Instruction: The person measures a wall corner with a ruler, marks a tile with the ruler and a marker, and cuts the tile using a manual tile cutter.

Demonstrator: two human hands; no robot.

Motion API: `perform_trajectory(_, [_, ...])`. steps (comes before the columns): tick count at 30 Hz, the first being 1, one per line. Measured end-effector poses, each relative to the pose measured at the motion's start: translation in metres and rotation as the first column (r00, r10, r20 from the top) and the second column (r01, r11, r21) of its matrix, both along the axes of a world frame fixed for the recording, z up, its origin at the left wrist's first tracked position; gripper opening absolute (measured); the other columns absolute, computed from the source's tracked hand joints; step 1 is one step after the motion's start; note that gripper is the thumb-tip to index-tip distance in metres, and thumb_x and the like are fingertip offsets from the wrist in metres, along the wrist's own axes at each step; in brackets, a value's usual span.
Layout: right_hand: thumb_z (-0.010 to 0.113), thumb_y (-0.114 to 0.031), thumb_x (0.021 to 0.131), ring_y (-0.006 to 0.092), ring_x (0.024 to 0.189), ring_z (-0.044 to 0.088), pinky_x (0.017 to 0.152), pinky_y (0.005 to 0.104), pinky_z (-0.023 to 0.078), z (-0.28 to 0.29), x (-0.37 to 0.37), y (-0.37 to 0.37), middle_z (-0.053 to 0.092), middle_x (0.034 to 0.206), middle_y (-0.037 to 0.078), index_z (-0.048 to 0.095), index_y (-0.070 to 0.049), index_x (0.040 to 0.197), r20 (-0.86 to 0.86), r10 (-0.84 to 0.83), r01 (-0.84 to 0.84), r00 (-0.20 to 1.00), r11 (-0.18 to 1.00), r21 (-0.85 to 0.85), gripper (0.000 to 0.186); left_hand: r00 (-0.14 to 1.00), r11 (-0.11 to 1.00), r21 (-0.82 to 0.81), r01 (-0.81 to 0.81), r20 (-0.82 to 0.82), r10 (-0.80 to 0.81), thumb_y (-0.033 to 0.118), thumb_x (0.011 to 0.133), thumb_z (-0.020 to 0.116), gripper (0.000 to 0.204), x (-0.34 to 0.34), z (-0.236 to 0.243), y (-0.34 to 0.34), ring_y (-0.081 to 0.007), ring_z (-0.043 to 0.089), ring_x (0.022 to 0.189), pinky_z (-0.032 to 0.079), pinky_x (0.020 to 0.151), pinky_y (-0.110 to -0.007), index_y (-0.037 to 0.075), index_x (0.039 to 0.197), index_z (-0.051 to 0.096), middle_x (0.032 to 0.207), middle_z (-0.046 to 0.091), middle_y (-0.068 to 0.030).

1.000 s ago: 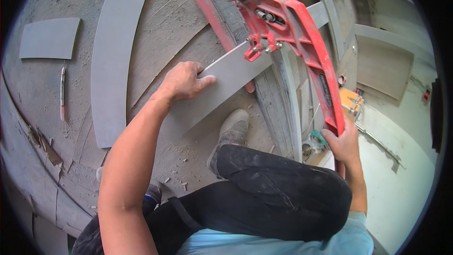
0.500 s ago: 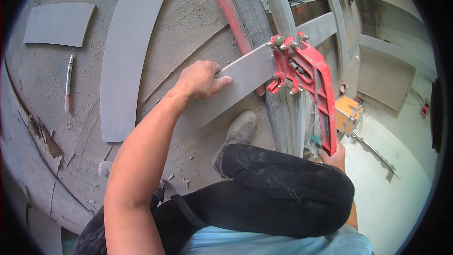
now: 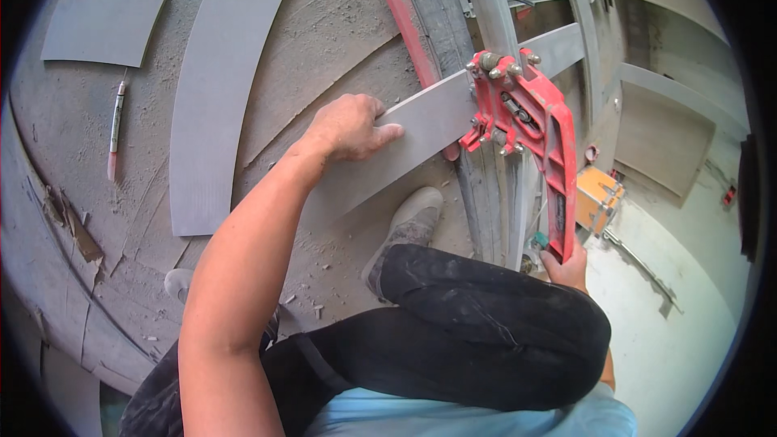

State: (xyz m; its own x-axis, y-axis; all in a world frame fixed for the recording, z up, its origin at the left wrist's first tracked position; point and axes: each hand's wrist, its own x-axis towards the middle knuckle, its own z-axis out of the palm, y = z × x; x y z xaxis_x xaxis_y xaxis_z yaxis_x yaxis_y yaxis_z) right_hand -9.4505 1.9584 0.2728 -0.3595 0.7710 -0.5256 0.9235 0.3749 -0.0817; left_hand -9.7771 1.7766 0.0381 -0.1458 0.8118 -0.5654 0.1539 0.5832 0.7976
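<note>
My left hand (image 3: 352,127) grips the far edge of a long grey tile strip (image 3: 437,121), its thumb lying on top and its fingers hidden over the edge. On the strip's right part sits a red clamp-like tool (image 3: 518,105) with several rounded metal knobs at its head. My right hand (image 3: 569,269) is closed around the lower end of the tool's long red handle (image 3: 560,194), beside my raised knee. A red bar (image 3: 409,24) with a hole in its end runs beneath the strip; whether it belongs to the tool I cannot tell.
A curved grey tile piece (image 3: 218,89) and a smaller grey offcut (image 3: 105,28) lie on the dusty floor at left, near a marker (image 3: 116,129). A metal rail (image 3: 490,0) passes behind the tool. An orange case (image 3: 599,198) stands at right. My shoe (image 3: 413,218) is below the strip.
The whole view has shifted slightly. Both hands keep the same holds, and the red tool stays on the tile strip.
</note>
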Motion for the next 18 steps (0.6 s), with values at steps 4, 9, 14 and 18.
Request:
perform_trajectory(4, [0.07, -0.012, 0.067, 0.0239, 0.073, 0.058, 0.071, 0.0339, 0.046, -0.005, -0.002, -0.002, 0.059, 0.078, 0.011, 0.056, 0.001, 0.098, 0.001, 0.053, -0.053, 0.999, 0.998, 0.014, 0.037, 1.0, 0.999, 0.041, -0.011, -0.023, 0.012, 0.036, 0.081, 0.063, 0.04, 0.002, -0.004, -0.002, -0.036, 0.063, 0.082, 0.048, 0.075, -0.042, -0.001, 0.095, 0.066, 0.084, 0.065, -0.0228])
perform_trajectory(9, [0.07, -0.013, 0.067, 0.025, 0.073, 0.059, 0.071, 0.0346, 0.046, -0.011, 0.008, 0.001, 0.06, 0.077, 0.012, 0.056, 0.001, 0.099, -0.001, 0.054, -0.054, 0.999, 0.998, 0.031, 0.037, 1.0, 0.999, 0.03, -0.016, -0.001, 0.016, 0.035, 0.081, 0.062, 0.039, 0.003, -0.004, 0.0, -0.036, 0.063, 0.082, 0.048, 0.075, -0.042, -0.001, 0.094, 0.066, 0.083, 0.065, -0.0226])
perform_trajectory(14, [0.069, -0.013, 0.067, 0.0267, 0.072, 0.06, 0.07, 0.0363, 0.047, -0.018, 0.009, 0.0, 0.061, 0.077, 0.015, 0.056, 0.001, 0.099, 0.004, 0.038, -0.038, 0.999, 0.998, 0.059, 0.037, 1.0, 1.0, 0.013, 0.005, 0.0, -0.005, 0.036, 0.08, 0.062, 0.039, 0.001, -0.002, 0.002, -0.0359, 0.063, 0.081, 0.048, 0.074, -0.042, 0.0, 0.094, 0.066, 0.082, 0.065, -0.0224])
perform_trajectory(18, [0.07, -0.013, 0.067, 0.0278, 0.073, 0.061, 0.069, 0.0361, 0.047, -0.037, -0.027, -0.001, 0.062, 0.078, 0.016, 0.056, 0.002, 0.101, -0.047, 0.06, -0.057, 0.997, 0.996, 0.074, 0.039, 0.999, 1.0, 0.008, 0.001, 0.042, -0.002, 0.037, 0.081, 0.061, 0.039, -0.004, -0.003, 0.0, -0.0365, 0.063, 0.082, 0.048, 0.075, -0.043, 0.0, 0.094, 0.066, 0.084, 0.065, -0.0221])
